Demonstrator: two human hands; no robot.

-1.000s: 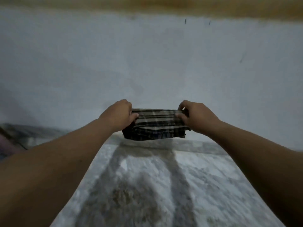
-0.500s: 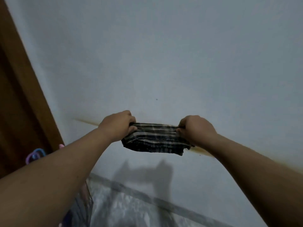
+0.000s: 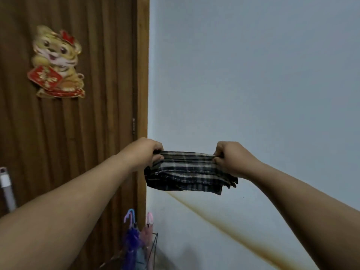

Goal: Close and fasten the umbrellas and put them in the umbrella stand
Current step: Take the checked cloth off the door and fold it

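Note:
A folded plaid umbrella (image 3: 187,172), dark with pale stripes, is held level at chest height in front of the wall. My left hand (image 3: 145,152) grips its left end and my right hand (image 3: 228,157) grips its right end. Low down, a wire umbrella stand (image 3: 153,248) sits in the corner by the door. It holds a purple umbrella (image 3: 131,236) with a hooked handle and a pink umbrella (image 3: 148,228), both upright and closed.
A brown wooden door (image 3: 93,114) with a tiger sticker (image 3: 56,63) fills the left side. A pale blue wall (image 3: 253,84) with a yellow-brown stain line is on the right. A white-grey pole (image 3: 6,188) leans at the far left.
The view has swung up and left, from the floor and wall to the door and the stand. Both hands keep the same hold on the plaid umbrella.

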